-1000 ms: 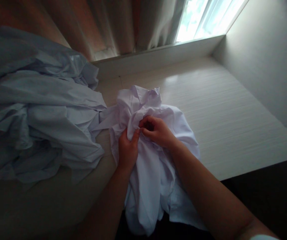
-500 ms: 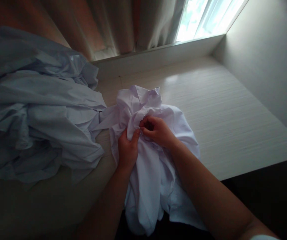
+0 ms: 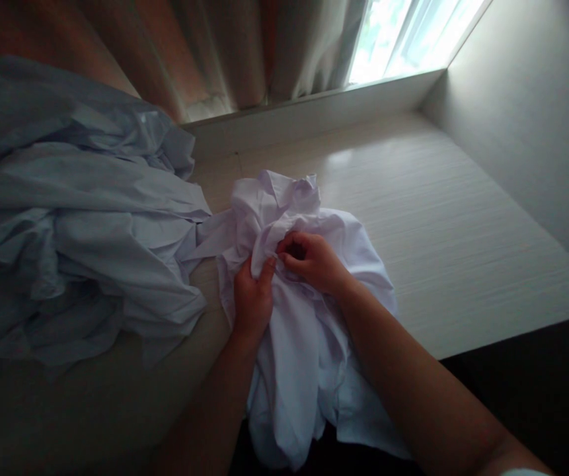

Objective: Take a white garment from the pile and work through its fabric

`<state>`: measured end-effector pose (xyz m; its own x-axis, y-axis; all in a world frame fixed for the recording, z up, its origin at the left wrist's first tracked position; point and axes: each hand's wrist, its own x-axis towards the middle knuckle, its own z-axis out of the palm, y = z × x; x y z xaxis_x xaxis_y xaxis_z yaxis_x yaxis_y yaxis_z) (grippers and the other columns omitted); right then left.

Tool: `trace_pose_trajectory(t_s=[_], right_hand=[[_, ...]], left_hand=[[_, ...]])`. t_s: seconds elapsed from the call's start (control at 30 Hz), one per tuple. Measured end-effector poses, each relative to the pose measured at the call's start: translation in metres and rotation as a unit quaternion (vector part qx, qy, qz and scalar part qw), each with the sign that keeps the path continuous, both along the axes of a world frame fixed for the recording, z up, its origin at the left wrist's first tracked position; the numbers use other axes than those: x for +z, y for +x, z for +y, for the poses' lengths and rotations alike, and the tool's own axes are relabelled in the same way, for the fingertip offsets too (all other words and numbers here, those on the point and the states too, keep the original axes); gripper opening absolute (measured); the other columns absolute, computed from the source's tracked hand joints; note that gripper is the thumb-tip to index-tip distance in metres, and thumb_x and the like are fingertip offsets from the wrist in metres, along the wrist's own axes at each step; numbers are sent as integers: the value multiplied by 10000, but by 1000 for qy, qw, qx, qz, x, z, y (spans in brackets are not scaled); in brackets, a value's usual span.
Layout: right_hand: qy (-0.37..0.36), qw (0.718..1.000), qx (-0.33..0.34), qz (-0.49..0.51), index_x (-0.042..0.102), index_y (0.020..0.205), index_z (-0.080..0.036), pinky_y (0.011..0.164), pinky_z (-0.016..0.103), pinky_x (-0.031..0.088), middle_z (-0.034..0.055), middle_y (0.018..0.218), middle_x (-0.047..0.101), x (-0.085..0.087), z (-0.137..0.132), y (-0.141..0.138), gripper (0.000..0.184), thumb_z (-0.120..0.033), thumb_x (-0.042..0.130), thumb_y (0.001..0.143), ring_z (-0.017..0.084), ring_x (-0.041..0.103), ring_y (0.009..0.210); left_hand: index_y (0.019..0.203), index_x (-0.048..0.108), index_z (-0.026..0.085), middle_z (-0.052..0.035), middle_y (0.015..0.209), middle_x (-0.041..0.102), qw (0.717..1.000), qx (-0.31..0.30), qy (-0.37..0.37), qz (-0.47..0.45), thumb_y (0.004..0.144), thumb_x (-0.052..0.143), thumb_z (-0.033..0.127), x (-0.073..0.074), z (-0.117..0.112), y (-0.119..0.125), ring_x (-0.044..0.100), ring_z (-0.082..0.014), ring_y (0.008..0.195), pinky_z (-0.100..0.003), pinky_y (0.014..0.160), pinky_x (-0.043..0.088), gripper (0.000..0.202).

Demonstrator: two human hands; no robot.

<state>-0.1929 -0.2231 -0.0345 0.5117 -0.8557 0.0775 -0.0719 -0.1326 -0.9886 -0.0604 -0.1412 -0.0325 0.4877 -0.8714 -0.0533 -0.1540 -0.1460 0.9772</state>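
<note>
A crumpled white shirt [image 3: 294,370] lies on the pale surface, its collar end away from me and its lower part hanging over the near edge. My left hand [image 3: 254,294] is closed on the front of the shirt, thumb on top and the other fingers hidden under the cloth. Close beside it, my right hand [image 3: 314,261] pinches the shirt's fabric between thumb and forefinger. The fingertips of both hands nearly meet; any button between them is too small to make out.
A heap of white garments [image 3: 90,244] lies to the left, touching the shirt's left side. The pale wood-grain surface [image 3: 472,251] stretches right to a wall [image 3: 542,119]. Curtains [image 3: 205,53] hang at the back beside a bright window [image 3: 408,39].
Almost nothing differs. Both hands keep their hold on the shirt, with only a slight shift of the left thumb.
</note>
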Motion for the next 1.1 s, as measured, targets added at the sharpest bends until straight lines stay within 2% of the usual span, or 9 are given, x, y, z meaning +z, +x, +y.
trace_pose_trajectory(t_s=[0.47,1.1], right_hand=[[-8,1000,-3,13,673,848,-140,602,228,403,-6,719,637,1,0,0,86,-178,645,777,108,527,641],[3,1000,-4,14,669,826,-142,615,231,414,-11,705,620,1,0,1,79,-184,639,767,105,510,632]], left_hand=[[1155,748,149,-102,1055,777,1000,-1,8,14,892,706,484,0,1,-1,725,-264,999,-367,920,550,428],[1178,735,156,-109,1127,764,1000,-28,-9,-5,931,660,441,-4,2,2,705,-274,1080,-395,1002,518,385]])
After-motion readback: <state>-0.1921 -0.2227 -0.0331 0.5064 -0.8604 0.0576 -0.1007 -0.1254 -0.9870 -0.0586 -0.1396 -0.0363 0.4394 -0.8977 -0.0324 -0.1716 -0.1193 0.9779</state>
